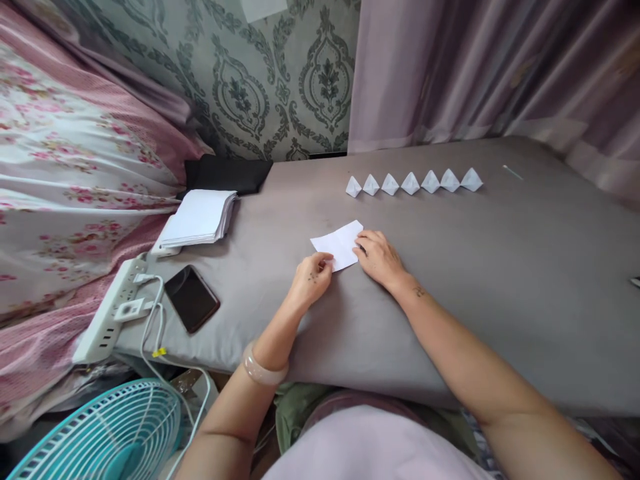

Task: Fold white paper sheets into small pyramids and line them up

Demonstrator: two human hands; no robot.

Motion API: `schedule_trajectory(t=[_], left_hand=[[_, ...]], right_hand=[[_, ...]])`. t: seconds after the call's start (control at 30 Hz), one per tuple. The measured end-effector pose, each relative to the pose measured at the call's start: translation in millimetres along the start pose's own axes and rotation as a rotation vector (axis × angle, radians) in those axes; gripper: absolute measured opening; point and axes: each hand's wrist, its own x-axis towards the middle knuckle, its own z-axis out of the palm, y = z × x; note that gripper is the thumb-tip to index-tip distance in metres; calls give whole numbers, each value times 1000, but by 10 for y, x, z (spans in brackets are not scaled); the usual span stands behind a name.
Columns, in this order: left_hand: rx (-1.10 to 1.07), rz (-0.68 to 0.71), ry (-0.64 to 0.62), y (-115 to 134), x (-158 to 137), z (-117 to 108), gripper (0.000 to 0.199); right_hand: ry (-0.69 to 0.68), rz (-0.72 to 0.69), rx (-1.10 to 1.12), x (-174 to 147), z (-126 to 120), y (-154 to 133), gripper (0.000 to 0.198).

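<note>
Between my hands a sheet of white paper [341, 241] with a crease down it sits just over the grey cloth. My left hand [313, 275] pinches its lower left edge between thumb and fingers. At the right edge, my right hand [380, 257] has its fingers curled in and closed on the paper. Beyond them stands a row of several small folded white paper boats [411, 183], points upward, side by side.
A stack of white paper [197, 217] lies at the left, near a black flat case [225, 175]. Closer in are a phone [192, 298] and a white power strip [110, 310] with cables. A turquoise fan [115, 433] stands below the edge. A thin white stick [513, 173] lies far right.
</note>
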Motion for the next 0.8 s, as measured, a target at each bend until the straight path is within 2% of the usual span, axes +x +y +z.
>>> schedule_trajectory(t=[0.07, 0.13, 0.23, 0.37, 0.43, 0.5, 0.57, 0.8], left_hand=[[30, 46, -40, -25, -48, -3, 37], [91, 156, -43, -62, -82, -4, 44], [270, 325, 30, -100, -94, -13, 39], [614, 474, 112, -57, -20, -63, 35], [697, 577, 37, -16, 51, -92, 37], [707, 664, -92, 17, 133, -112, 36], [677, 683, -172, 39, 211, -122, 30], [535, 596, -199, 96, 397, -117, 27]], right_hand=[[-16, -68, 46, 18, 12, 7, 22], [-50, -114, 61, 26, 6, 0, 24], [-95, -145, 34, 18, -22, 2, 26], [-156, -196, 55, -19, -60, 91, 30], [-180, -208, 90, -43, -88, 153, 32], [-216, -214, 123, -67, -135, 200, 35], [-265, -214, 157, -84, -199, 222, 38], [-356, -198, 217, -85, -352, 212, 40]])
